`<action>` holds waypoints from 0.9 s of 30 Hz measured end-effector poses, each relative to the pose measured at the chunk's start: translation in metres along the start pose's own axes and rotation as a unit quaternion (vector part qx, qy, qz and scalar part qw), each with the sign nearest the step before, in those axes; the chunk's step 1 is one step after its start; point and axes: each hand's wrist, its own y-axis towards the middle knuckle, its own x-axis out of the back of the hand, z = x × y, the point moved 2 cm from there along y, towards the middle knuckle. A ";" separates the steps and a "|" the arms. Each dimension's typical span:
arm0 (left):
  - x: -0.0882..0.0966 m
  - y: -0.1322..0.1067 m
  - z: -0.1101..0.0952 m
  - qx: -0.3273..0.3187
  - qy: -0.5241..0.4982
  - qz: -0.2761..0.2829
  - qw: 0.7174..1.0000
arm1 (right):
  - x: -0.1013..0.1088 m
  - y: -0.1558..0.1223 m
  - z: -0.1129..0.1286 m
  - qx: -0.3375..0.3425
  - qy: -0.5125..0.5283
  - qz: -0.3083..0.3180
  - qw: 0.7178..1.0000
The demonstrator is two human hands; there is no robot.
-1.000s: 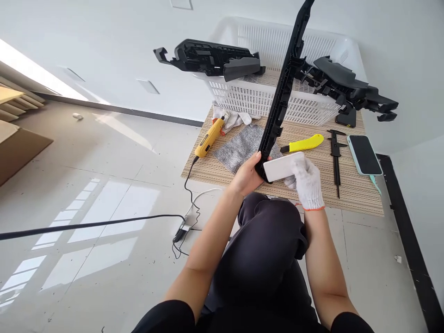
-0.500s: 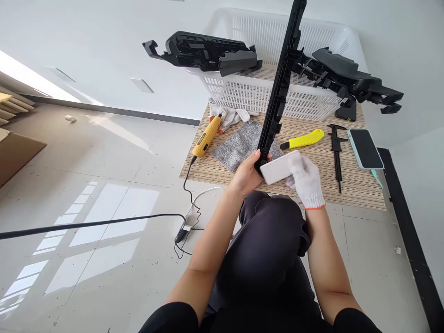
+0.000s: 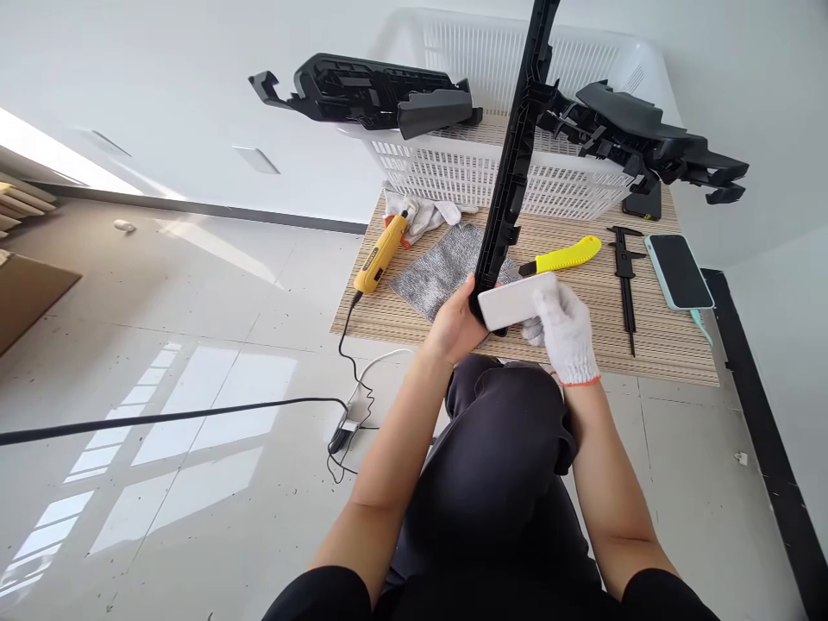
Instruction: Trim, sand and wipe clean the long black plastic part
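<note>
My bare left hand (image 3: pixel 458 326) is wrapped round the lower end of a long black plastic trim strip (image 3: pixel 510 177). The strip stands steeply tilted, and its upper end runs out of the top of the view. A white cotton glove with an orange cuff covers my right hand (image 3: pixel 564 335), which is closed on a flat white rectangular pad (image 3: pixel 514 302). This pad lies across the strip's lower end, just right of my left fingers, and hides part of it. Whether the two touch is unclear. Behind the strip a grey mottled cloth (image 3: pixel 440 267) is spread on the table.
A white plastic basket (image 3: pixel 440 168) stands at the back, with black plastic parts (image 3: pixel 362 93) across its rim. On the striped table (image 3: pixel 569 323) lie a yellow corded tool (image 3: pixel 381 254), a yellow utility knife (image 3: pixel 569 254), black calipers (image 3: pixel 624 276), a phone (image 3: pixel 679 272) and a white glove (image 3: pixel 430 220).
The white pad has turned slightly flatter at the strip's lower end. The whole view has shifted a little, and both hands keep their hold.
</note>
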 end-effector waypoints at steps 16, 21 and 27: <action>0.001 0.001 -0.001 -0.016 0.007 0.015 1.000 | 0.006 -0.002 0.001 -0.041 0.021 0.006 0.999; 0.001 -0.001 -0.001 -0.011 0.010 0.016 1.000 | 0.004 -0.006 0.003 -0.044 0.020 0.021 0.999; 0.001 0.000 -0.001 -0.017 0.007 0.027 0.999 | 0.006 -0.006 0.002 -0.033 0.039 -0.028 0.998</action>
